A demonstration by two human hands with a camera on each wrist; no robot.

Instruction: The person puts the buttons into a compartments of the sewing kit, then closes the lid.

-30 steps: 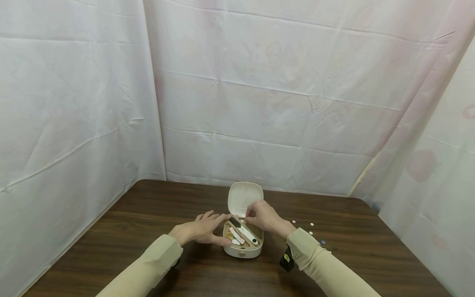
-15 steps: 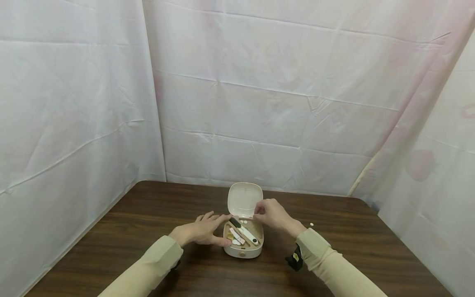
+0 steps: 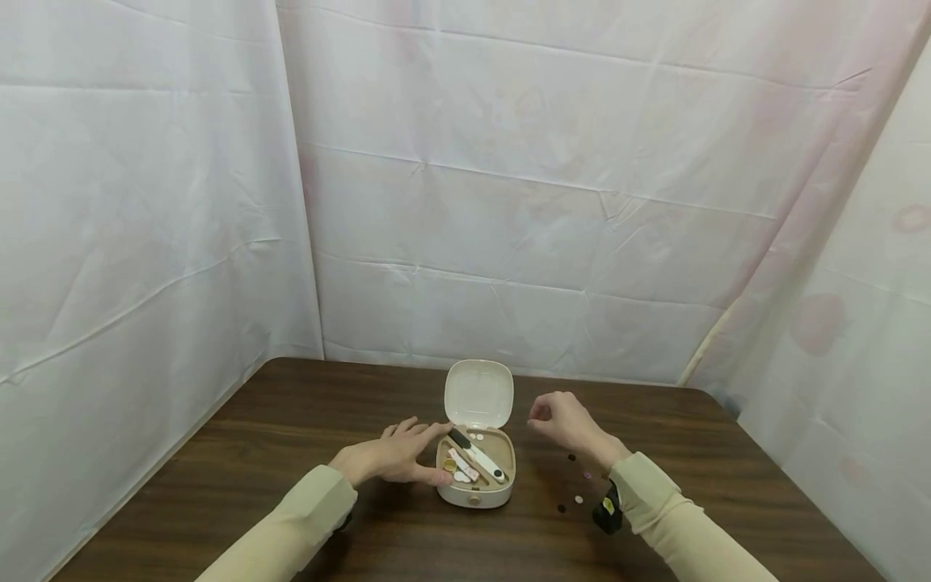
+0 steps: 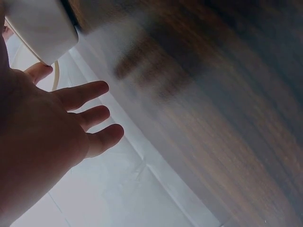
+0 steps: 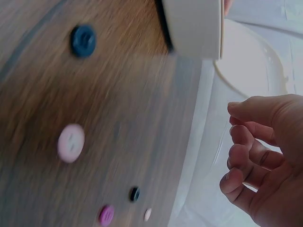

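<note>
Here, a dark wood table (image 3: 291, 420) (white sheets (image 3: 509, 202) behind) bears the flat left hand (image 3: 389, 457) and loosely curled, empty right hand (image 3: 563, 420).

Buttons (image 3: 570, 458) beside the right sleeve (image 3: 676, 525) are too small to tell.
</note>
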